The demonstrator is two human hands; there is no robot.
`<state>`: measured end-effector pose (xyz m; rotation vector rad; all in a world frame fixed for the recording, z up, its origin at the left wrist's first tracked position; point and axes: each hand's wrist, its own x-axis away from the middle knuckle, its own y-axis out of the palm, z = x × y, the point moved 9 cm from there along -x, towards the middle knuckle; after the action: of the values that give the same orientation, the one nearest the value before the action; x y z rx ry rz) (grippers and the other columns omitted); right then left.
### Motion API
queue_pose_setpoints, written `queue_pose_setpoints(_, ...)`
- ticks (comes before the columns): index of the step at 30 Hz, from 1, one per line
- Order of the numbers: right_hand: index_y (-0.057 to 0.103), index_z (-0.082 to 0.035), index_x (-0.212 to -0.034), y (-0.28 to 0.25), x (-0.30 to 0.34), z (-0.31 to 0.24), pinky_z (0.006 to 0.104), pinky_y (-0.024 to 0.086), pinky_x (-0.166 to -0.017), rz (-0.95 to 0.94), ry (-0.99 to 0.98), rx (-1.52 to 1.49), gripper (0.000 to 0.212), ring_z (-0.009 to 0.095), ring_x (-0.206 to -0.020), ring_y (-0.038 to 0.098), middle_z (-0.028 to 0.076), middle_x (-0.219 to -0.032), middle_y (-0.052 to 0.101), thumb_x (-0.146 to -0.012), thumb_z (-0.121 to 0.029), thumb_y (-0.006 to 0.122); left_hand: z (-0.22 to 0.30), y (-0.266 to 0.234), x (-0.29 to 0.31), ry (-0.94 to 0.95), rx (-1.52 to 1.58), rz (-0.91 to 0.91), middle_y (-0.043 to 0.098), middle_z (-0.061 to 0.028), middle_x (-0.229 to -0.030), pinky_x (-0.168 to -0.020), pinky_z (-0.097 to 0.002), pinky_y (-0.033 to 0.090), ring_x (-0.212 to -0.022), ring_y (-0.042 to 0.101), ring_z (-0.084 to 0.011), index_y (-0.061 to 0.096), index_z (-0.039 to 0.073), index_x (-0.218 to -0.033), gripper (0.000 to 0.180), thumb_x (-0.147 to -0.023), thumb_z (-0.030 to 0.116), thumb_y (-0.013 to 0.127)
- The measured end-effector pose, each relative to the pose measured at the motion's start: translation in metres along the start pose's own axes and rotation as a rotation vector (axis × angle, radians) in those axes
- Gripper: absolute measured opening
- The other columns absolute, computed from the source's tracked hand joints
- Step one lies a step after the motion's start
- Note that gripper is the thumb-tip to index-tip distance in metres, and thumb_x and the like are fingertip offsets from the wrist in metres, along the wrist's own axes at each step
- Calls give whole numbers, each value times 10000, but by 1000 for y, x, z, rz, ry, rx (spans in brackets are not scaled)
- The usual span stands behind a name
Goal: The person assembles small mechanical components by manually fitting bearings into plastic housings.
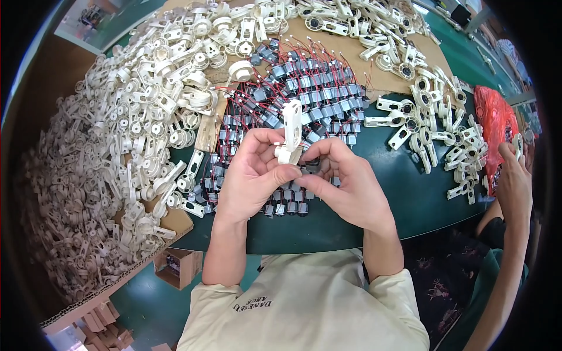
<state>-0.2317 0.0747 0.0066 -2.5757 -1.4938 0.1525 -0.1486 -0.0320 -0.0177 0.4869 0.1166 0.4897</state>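
Left hand [253, 175]: closed, thumb and fingers pinched on the lower end of the white plastic bracket [291, 131], just above the bench edge.
Right hand [345, 181]: closed, fingertips pressed against the bracket's base from the other side, touching the left hand's thumb; something small and dark glimpsed between the fingers, too hidden to name.
White plastic bracket: held upright between both hands, flat top end raised clear of the fingers, over the motors.
Small motors [304, 88]: dark and silver cans with red wires, spread in a patch under and beyond the hands.
Bench [398, 193]: green top, curved near edge.
White housings, left [146, 117]: piled thick on cardboard, reaching the far edge.
White housings, right [433, 128]: loosely scattered on the green.
Red bag [494, 120]: lay at the far right.
Another person's hand [514, 175]: lifted beside the red bag, gripping a white part.
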Motion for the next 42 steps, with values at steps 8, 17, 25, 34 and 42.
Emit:
queue_pose_setpoints(8, 573, -7, -1032, -17, 2, -8, 226, 460, -576, 136, -36, 138, 262, 65, -632, 539, 56, -847, 636, -808, -10, 708, -10, 0, 1, -27, 12, -8, 525, -102, -1193, -895, -290, 514, -1075, 577, -171, 452, 29, -1126, 418, -808, -25, 718)
queue_pose_setpoints(17, 574, 20, -986, -17, 2, 11, 239, 515, -584, 212, -41, -202, 221, 94, -678, 642, 76, -844, 654, -809, -9, 704, -18, 13, 1, -53, 33, -43, 499, -130, -1240, -903, -316, 527, -1076, 578, -181, 453, 15, -1114, 376, -824, -63, 678)
queue_pose_setpoints(25, 505, 42, -1012, -11, 1, 16, 244, 538, -656, 196, -15, -444, 230, 103, -792, 652, 93, -909, 649, -842, 23, 660, -17, 15, 2, -53, -16, -43, 515, -136, -1201, -890, -310, 537, -1071, 598, -195, 449, 6, -1099, 343, -837, -85, 651)
queue_pose_setpoints(34, 485, 31, -1009, -5, 0, 19, 245, 534, -720, 146, 54, -617, 194, 108, -852, 638, 104, -952, 634, -859, 72, 600, -10, 15, 3, -28, -17, -26, 506, -133, -1204, -889, -316, 545, -1047, 609, -197, 456, -9, -1095, 325, -841, -91, 641)
queue_pose_setpoints(42, 532, -3, -971, -15, -1, 1, 248, 492, -629, 275, -231, 48, 204, 108, -730, 599, 71, -946, 558, -827, 30, 672, -11, 3, 5, -73, -63, 119, 600, -141, -1119, -821, -270, 540, -955, 642, -171, 471, -35, -1099, 297, -866, -24, 654)
